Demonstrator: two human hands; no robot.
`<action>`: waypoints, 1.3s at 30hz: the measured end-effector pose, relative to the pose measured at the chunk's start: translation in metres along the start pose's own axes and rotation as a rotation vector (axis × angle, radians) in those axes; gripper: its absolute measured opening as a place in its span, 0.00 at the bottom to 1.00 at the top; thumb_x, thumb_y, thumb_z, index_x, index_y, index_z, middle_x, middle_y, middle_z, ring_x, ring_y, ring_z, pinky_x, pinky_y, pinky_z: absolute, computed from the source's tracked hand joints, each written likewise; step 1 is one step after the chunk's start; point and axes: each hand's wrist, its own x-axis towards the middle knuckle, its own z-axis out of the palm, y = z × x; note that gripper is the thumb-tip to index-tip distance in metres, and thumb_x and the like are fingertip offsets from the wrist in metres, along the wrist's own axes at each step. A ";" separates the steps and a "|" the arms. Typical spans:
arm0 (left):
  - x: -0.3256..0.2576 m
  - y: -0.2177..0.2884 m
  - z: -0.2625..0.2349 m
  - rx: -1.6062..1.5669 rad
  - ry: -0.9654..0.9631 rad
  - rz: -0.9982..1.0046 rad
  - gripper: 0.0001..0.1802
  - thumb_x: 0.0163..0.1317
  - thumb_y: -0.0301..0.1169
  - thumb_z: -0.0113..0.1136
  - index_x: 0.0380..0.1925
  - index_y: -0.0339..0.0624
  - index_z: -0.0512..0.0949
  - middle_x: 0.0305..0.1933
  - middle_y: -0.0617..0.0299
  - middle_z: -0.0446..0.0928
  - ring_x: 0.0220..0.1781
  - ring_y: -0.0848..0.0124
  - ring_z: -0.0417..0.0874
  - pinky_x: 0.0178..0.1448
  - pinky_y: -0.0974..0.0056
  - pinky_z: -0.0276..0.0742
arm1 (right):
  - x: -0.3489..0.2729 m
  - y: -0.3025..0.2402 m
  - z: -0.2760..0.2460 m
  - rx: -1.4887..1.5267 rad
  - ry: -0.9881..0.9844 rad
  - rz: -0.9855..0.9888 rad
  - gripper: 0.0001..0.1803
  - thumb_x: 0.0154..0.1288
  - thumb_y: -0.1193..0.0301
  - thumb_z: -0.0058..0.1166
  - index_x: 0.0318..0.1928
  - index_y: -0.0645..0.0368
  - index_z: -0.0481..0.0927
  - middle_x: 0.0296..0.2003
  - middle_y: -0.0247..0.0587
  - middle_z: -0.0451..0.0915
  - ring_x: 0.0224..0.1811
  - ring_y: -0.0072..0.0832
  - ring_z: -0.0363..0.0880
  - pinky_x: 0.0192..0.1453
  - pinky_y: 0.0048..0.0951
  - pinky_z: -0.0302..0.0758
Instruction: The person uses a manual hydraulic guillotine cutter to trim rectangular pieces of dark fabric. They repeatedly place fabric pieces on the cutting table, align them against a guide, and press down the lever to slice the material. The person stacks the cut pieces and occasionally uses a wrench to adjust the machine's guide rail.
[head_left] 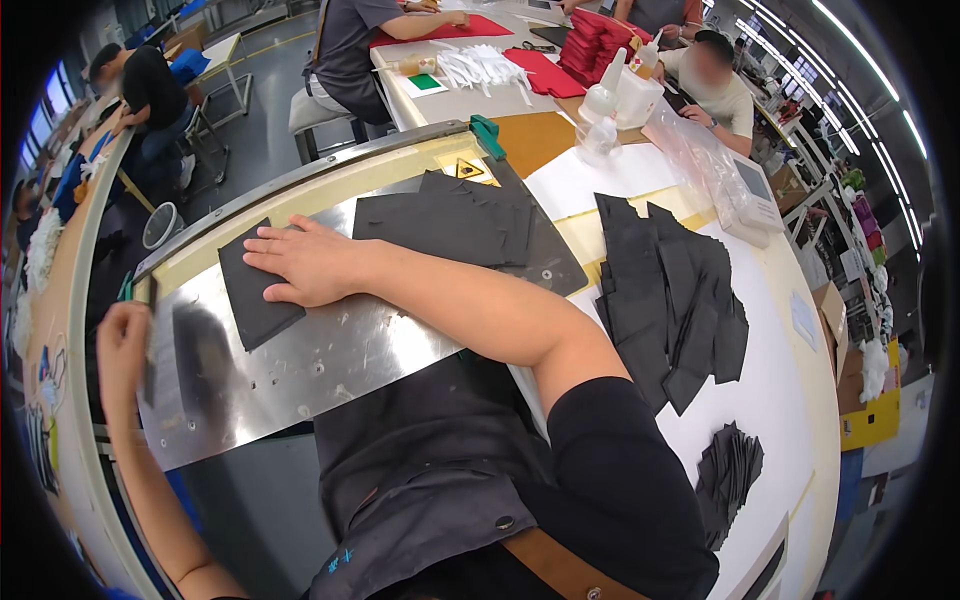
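My right hand lies spread and flat on a black sheet piece, which rests on a shiny metal plate. Farther right on the same plate is a loose stack of black pieces, beyond my right forearm. My left hand is closed at the left end of the plate, beside a thin dark upright edge. What its fingers hold, if anything, I cannot make out.
Overlapping black pieces and a smaller black bundle lie on the white table to my right. Behind them stand a squeeze bottle and a plastic-wrapped box. A green end piece tops the plate's far rail. Other people work beyond.
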 end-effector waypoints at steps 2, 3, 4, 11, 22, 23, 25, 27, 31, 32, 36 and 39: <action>-0.024 0.032 0.054 0.028 -0.089 0.072 0.10 0.65 0.32 0.63 0.38 0.34 0.78 0.43 0.58 0.79 0.46 0.73 0.76 0.52 0.68 0.70 | -0.002 0.002 -0.003 0.006 0.018 -0.009 0.35 0.73 0.49 0.44 0.72 0.57 0.62 0.75 0.45 0.57 0.79 0.37 0.48 0.80 0.47 0.45; -0.029 0.041 0.064 0.145 -0.049 0.215 0.10 0.64 0.30 0.63 0.39 0.34 0.78 0.44 0.55 0.79 0.47 0.67 0.78 0.53 0.67 0.70 | -0.004 0.003 -0.004 0.008 0.026 -0.014 0.35 0.73 0.51 0.46 0.71 0.58 0.64 0.74 0.47 0.58 0.79 0.38 0.49 0.79 0.46 0.47; -0.032 0.056 0.072 0.094 0.017 0.119 0.12 0.63 0.30 0.63 0.42 0.34 0.78 0.45 0.53 0.79 0.49 0.62 0.79 0.54 0.65 0.71 | -0.006 0.005 -0.006 -0.008 0.044 -0.005 0.34 0.72 0.51 0.48 0.70 0.59 0.65 0.73 0.47 0.60 0.78 0.39 0.51 0.79 0.46 0.49; 0.021 0.113 0.125 0.202 -0.150 0.556 0.29 0.62 0.39 0.65 0.58 0.32 0.72 0.64 0.42 0.71 0.68 0.47 0.69 0.71 0.52 0.64 | -0.017 0.009 -0.027 -0.127 0.134 0.037 0.34 0.71 0.53 0.51 0.67 0.64 0.67 0.69 0.52 0.65 0.71 0.44 0.63 0.74 0.41 0.59; 0.028 0.081 0.139 0.379 -0.087 0.455 0.33 0.68 0.45 0.57 0.61 0.27 0.69 0.70 0.43 0.66 0.73 0.49 0.63 0.74 0.52 0.59 | -0.017 0.010 -0.034 -0.188 0.109 0.144 0.33 0.70 0.52 0.52 0.67 0.62 0.68 0.70 0.47 0.65 0.75 0.41 0.59 0.76 0.42 0.56; 0.032 0.080 0.140 0.361 -0.096 0.477 0.32 0.68 0.45 0.57 0.61 0.27 0.70 0.70 0.43 0.66 0.73 0.50 0.63 0.74 0.52 0.59 | -0.015 0.011 -0.034 -0.191 0.119 0.122 0.33 0.70 0.52 0.52 0.66 0.62 0.68 0.70 0.47 0.65 0.75 0.41 0.59 0.76 0.42 0.56; 0.039 0.074 0.144 0.331 -0.078 0.530 0.31 0.68 0.44 0.57 0.61 0.28 0.70 0.70 0.44 0.66 0.73 0.51 0.64 0.74 0.52 0.59 | -0.014 0.011 -0.035 -0.193 0.121 0.127 0.33 0.70 0.52 0.52 0.66 0.62 0.68 0.70 0.46 0.65 0.74 0.41 0.59 0.76 0.41 0.57; 0.043 0.067 0.151 0.308 -0.024 0.590 0.30 0.68 0.44 0.57 0.60 0.30 0.71 0.70 0.45 0.67 0.73 0.52 0.64 0.74 0.52 0.59 | -0.014 0.009 -0.038 -0.191 0.103 0.181 0.33 0.70 0.52 0.52 0.66 0.62 0.68 0.70 0.46 0.65 0.74 0.42 0.59 0.76 0.41 0.57; 0.043 0.073 0.150 0.336 -0.082 0.558 0.30 0.68 0.45 0.56 0.61 0.33 0.71 0.70 0.47 0.68 0.73 0.52 0.64 0.74 0.53 0.59 | -0.020 0.016 -0.039 -0.211 0.114 0.218 0.34 0.70 0.52 0.52 0.67 0.62 0.68 0.70 0.46 0.65 0.74 0.42 0.60 0.76 0.42 0.57; 0.042 0.074 0.149 0.349 -0.085 0.548 0.31 0.68 0.46 0.56 0.62 0.33 0.71 0.70 0.48 0.67 0.73 0.52 0.64 0.74 0.52 0.59 | -0.020 0.016 -0.039 -0.217 0.116 0.219 0.34 0.70 0.52 0.52 0.67 0.62 0.68 0.70 0.46 0.66 0.74 0.42 0.60 0.76 0.42 0.57; 0.039 0.073 0.147 0.382 -0.084 0.542 0.33 0.69 0.49 0.55 0.63 0.34 0.70 0.71 0.49 0.66 0.74 0.53 0.63 0.74 0.51 0.57 | -0.020 0.014 -0.041 -0.238 0.106 0.255 0.34 0.71 0.52 0.51 0.67 0.62 0.68 0.70 0.46 0.65 0.74 0.42 0.60 0.75 0.42 0.58; 0.040 0.075 0.147 0.379 -0.087 0.538 0.34 0.68 0.50 0.54 0.64 0.35 0.68 0.72 0.50 0.65 0.75 0.52 0.62 0.75 0.50 0.56 | -0.020 0.019 -0.040 -0.245 0.111 0.260 0.33 0.71 0.52 0.51 0.67 0.62 0.68 0.70 0.45 0.65 0.74 0.42 0.60 0.75 0.43 0.58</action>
